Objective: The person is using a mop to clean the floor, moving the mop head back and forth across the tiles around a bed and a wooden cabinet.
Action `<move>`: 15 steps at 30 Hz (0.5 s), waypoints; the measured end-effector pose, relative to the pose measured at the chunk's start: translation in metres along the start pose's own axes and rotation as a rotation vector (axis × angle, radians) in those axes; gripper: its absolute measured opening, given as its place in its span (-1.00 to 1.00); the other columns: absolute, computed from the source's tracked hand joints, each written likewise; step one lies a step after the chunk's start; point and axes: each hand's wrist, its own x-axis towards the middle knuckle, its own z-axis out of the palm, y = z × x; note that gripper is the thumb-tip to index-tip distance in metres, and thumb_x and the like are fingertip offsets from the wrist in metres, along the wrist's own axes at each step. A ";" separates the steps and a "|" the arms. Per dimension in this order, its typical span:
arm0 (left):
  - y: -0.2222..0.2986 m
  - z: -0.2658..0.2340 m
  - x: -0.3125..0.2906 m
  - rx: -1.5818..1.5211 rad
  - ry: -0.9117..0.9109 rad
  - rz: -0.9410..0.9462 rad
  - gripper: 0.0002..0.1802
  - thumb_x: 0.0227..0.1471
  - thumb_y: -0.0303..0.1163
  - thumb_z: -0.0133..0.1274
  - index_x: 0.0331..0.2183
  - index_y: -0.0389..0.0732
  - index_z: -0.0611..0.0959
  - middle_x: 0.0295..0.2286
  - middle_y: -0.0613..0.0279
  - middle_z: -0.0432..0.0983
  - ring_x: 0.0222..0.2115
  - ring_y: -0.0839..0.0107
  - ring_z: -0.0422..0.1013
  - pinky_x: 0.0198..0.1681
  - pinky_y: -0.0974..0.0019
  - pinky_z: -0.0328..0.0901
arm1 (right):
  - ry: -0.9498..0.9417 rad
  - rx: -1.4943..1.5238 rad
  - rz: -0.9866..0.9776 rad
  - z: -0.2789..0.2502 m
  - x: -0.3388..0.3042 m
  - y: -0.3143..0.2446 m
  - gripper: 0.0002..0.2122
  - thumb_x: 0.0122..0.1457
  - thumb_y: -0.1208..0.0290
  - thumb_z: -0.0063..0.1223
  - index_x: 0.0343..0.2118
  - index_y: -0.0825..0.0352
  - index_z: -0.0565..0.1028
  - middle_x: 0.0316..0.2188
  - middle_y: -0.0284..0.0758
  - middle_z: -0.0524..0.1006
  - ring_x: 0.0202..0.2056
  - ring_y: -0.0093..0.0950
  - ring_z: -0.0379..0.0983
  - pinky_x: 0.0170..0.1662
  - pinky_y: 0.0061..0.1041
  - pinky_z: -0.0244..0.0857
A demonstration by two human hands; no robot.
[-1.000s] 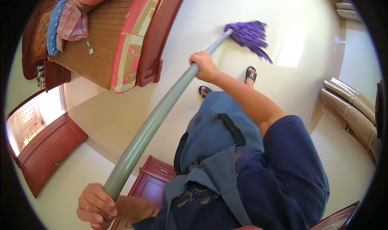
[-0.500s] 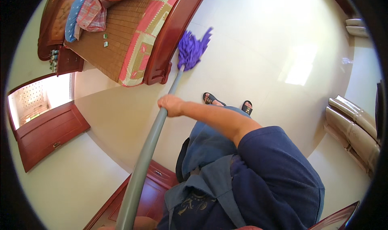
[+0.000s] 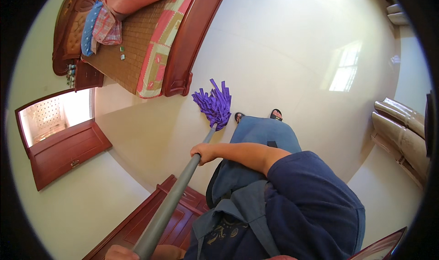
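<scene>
A mop with a grey pole and a head of purple cloth strips [image 3: 215,105] slants across the view. Its strips lie fanned out on the pale floor, just left of my sandalled feet. Partway down the pole, my right hand [image 3: 204,154] is wrapped round it, the arm reaching across my body. Close to the lower edge of the view, my left hand [image 3: 122,252] is closed round the upper part of the pole and partly cut off by the frame.
A bed with a dark red wooden frame [image 3: 176,79] stands left of the mop head, with pillows and a patterned cover on it. A red-brown door [image 3: 71,155] is at the left and a red wooden cabinet [image 3: 160,219] at lower left. Brown rolled or padded furniture [image 3: 398,136] lines the right.
The mop head has come back from beside the bed's frame toward my feet. Both hands have moved with the pole, and the left hand now shows more at the lower edge.
</scene>
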 end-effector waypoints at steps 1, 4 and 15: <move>0.001 0.004 -0.002 0.001 -0.002 -0.001 -0.82 -0.13 -0.38 0.06 -0.61 -0.22 0.42 -0.72 0.17 0.31 -0.64 0.25 0.28 -0.52 0.17 0.26 | 0.001 0.002 -0.001 0.002 -0.002 0.000 -0.75 -0.32 0.39 0.16 -0.47 0.24 0.44 -0.43 -0.25 0.47 -0.31 -0.25 0.40 -0.27 -0.30 0.26; 0.000 0.005 -0.006 -0.034 0.046 0.029 -0.80 -0.17 -0.46 0.06 -0.68 -0.21 0.38 -0.74 0.20 0.30 -0.66 0.35 0.30 -0.58 0.21 0.26 | 0.063 0.012 -0.017 0.009 -0.009 -0.001 -0.76 -0.35 0.37 0.18 -0.51 0.24 0.45 -0.48 -0.25 0.48 -0.36 -0.26 0.41 -0.30 -0.31 0.27; -0.043 -0.089 -0.025 -0.221 0.316 0.360 -0.79 0.13 -0.31 -0.27 -0.43 -0.25 0.33 -0.70 0.32 0.13 -0.72 0.50 0.17 -0.62 0.42 0.13 | 0.356 -0.276 0.021 -0.024 -0.062 -0.048 -0.83 -0.31 0.37 0.12 -0.59 0.25 0.42 -0.60 -0.22 0.44 -0.43 -0.16 0.39 -0.36 -0.24 0.27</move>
